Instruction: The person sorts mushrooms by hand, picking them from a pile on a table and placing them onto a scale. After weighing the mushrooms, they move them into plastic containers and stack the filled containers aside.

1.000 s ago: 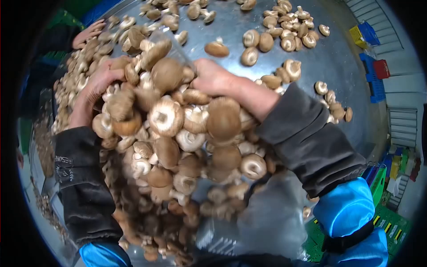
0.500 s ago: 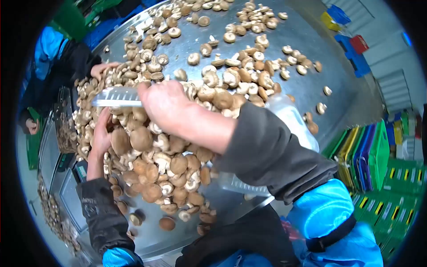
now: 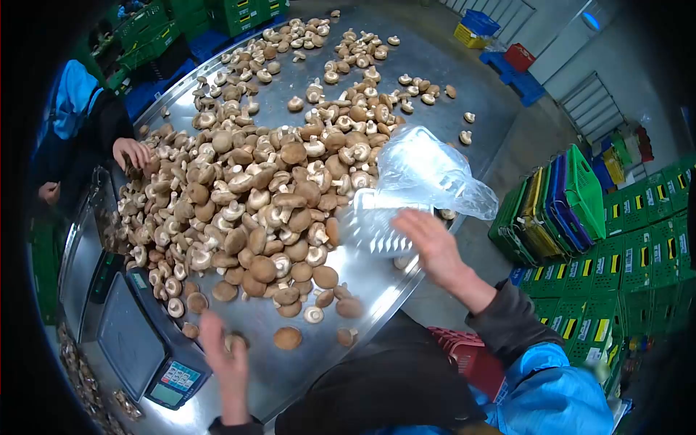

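Observation:
My left hand (image 3: 225, 359) is low over the table beside the scale, blurred, thumb and fingers apart. A single mushroom (image 3: 235, 342) shows by its fingers, seemingly on the table. My right hand (image 3: 436, 252) has its fingers on the right end of a clear plastic tray (image 3: 370, 226); the tray is smeared by motion and its underside is hidden. Behind it lies a crumpled clear plastic bag (image 3: 428, 170). A large heap of brown-capped mushrooms (image 3: 246, 199) spreads to the left of the tray.
A scale (image 3: 138, 333) with a keypad stands at the table's left. Another person's hand (image 3: 132, 154) touches the heap's far left edge. Beyond the metal table (image 3: 377, 283) on the right are stacked coloured crates (image 3: 558, 203) and green crates (image 3: 580, 290). A red basket (image 3: 471, 359) is near my body.
My right hand has drawn back from over the heap to the tray beside the bag. My left hand has left the mushrooms and come down toward me. The view has shifted.

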`<state>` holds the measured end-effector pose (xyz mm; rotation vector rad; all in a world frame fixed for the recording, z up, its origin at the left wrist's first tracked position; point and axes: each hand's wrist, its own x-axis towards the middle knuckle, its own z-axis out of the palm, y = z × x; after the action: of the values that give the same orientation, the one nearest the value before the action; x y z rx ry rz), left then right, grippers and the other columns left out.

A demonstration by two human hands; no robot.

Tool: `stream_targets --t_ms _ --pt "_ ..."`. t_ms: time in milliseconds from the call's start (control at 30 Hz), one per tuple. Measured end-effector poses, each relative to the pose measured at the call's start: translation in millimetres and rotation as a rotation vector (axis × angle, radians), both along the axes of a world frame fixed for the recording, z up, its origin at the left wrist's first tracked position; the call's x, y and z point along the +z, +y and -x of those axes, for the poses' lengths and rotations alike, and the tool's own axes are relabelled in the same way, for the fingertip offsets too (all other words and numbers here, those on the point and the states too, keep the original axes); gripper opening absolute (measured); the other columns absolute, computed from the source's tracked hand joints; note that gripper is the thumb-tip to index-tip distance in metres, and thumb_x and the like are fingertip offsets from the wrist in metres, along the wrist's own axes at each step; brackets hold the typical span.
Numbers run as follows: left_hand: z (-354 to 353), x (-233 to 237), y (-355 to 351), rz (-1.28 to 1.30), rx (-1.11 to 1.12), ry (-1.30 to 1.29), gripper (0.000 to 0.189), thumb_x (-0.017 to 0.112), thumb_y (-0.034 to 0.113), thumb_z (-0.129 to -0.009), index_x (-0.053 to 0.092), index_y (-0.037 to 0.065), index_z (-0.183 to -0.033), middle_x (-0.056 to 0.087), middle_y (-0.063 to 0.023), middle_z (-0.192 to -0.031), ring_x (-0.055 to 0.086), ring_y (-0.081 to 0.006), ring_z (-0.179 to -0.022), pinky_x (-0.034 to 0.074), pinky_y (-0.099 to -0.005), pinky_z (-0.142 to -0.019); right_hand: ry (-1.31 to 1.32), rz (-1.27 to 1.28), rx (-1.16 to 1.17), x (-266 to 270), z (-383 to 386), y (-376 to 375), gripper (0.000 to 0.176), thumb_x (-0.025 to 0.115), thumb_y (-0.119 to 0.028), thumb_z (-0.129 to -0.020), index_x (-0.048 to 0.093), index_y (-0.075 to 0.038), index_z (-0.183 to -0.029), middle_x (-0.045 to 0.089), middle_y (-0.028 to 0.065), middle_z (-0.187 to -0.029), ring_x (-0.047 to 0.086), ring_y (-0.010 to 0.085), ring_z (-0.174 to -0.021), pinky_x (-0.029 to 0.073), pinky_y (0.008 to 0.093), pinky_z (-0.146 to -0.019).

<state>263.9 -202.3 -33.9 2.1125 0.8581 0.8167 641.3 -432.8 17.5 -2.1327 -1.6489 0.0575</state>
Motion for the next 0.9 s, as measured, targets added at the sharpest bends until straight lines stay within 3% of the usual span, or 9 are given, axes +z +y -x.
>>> stream_targets --t_ms 67,100,200,400,533,633,700,767,900 --pt "-5 1 -42 -0.157 -0.229 0.166 0.045 0.062 0.006 -0.076 0.055 0.001 -0.12 0.05 -0.0182 -0.133 0.044 -0.0389 -0.127 0.033 -0.0499 -0.107 -0.374 0.226 -0.202 -24 -17 -12 0.065 0.059 -0.001 -0.075 0.044 -0.01 -0.137 0.048 0.0184 -0.134 0.045 0.0374 -0.125 0.034 0.0473 -0.108" --pt "-17 3 -58 -0.111 -0.377 0.209 0.044 0.065 0.01 -0.076 0.056 0.004 -0.119 0.049 -0.0172 -0.133 0.043 -0.0392 -0.128 0.032 -0.0514 -0.107 -0.374 0.218 -0.187 -29 -21 -11 0.065 0.059 -0.001 -0.075 0.044 -0.01 -0.137 0.048 0.0184 -0.134 0.045 0.0374 -0.125 0.034 0.0473 -0.108" --pt "-65 -5 -89 -0.165 -0.712 0.283 0.039 0.071 0.028 -0.079 0.063 0.011 -0.113 0.051 -0.0124 -0.13 0.037 -0.0403 -0.132 0.031 -0.0553 -0.107 -0.156 0.417 -0.012 -30 -33 1 0.083 0.072 -0.031 -0.075 0.032 -0.016 -0.146 0.045 0.0228 -0.135 0.039 0.0427 -0.128 0.025 0.0522 -0.11" --pt "-108 -35 -102 -0.317 -0.973 0.41 0.029 0.065 0.034 -0.086 0.064 0.014 -0.106 0.05 -0.0061 -0.135 0.03 -0.0365 -0.137 0.021 -0.0626 -0.108 0.075 0.446 -0.043 -22 -51 5 0.081 0.075 -0.035 -0.074 0.037 -0.018 -0.144 0.042 0.0226 -0.137 0.039 0.0416 -0.127 0.032 0.0486 -0.106" --pt "-94 -45 -74 -0.489 -0.987 0.461 0.025 0.064 0.028 -0.086 0.063 0.011 -0.103 0.05 -0.0068 -0.134 0.033 -0.0356 -0.135 0.025 -0.0605 -0.108 0.079 0.36 -0.065 -28 -60 2 0.082 0.079 -0.037 -0.07 0.043 -0.008 -0.138 0.046 0.0237 -0.133 0.041 0.0416 -0.126 0.034 0.0473 -0.106" --pt "-84 -38 -55 -0.481 -0.688 0.525 0.022 0.066 0.019 -0.083 0.061 0.006 -0.1 0.051 -0.0103 -0.132 0.039 -0.0378 -0.131 0.033 -0.0559 -0.104 0.179 0.353 -0.061 -13 -61 6 0.078 0.079 -0.034 -0.069 0.046 -0.001 -0.132 0.048 0.0264 -0.131 0.041 0.0434 -0.125 0.034 0.047 -0.106" --pt "-95 -8 -61 -0.479 -0.354 0.351 0.025 0.064 0.011 -0.075 0.061 0.002 -0.098 0.053 -0.0156 -0.128 0.046 -0.0377 -0.124 0.039 -0.0532 -0.099 0.347 0.393 -0.066 -7 -64 8 0.078 0.08 -0.031 -0.069 0.045 0.001 -0.131 0.048 0.027 -0.131 0.04 0.0447 -0.125 0.034 0.0463 -0.106" --pt "-119 -7 -81 -0.355 -0.571 0.281 0.027 0.062 0.009 -0.075 0.06 0.003 -0.102 0.051 -0.0179 -0.128 0.047 -0.0377 -0.122 0.039 -0.0523 -0.099 0.397 0.365 -0.076 -11 -66 10 0.081 0.081 -0.028 -0.068 0.043 0.002 -0.133 0.045 0.0275 -0.134 0.039 0.045 -0.126 0.034 0.0457 -0.106" --pt "-159 -33 -113 -0.419 -0.869 0.415 0.023 0.059 0.026 -0.086 0.061 0.013 -0.105 0.053 -0.0061 -0.124 0.041 -0.0292 -0.13 0.029 -0.0592 -0.106 0.243 0.226 -0.139 -22 -61 10 0.08 0.083 -0.032 -0.066 0.048 0.004 -0.127 0.051 0.0268 -0.125 0.047 0.0433 -0.119 0.039 0.0448 -0.101"
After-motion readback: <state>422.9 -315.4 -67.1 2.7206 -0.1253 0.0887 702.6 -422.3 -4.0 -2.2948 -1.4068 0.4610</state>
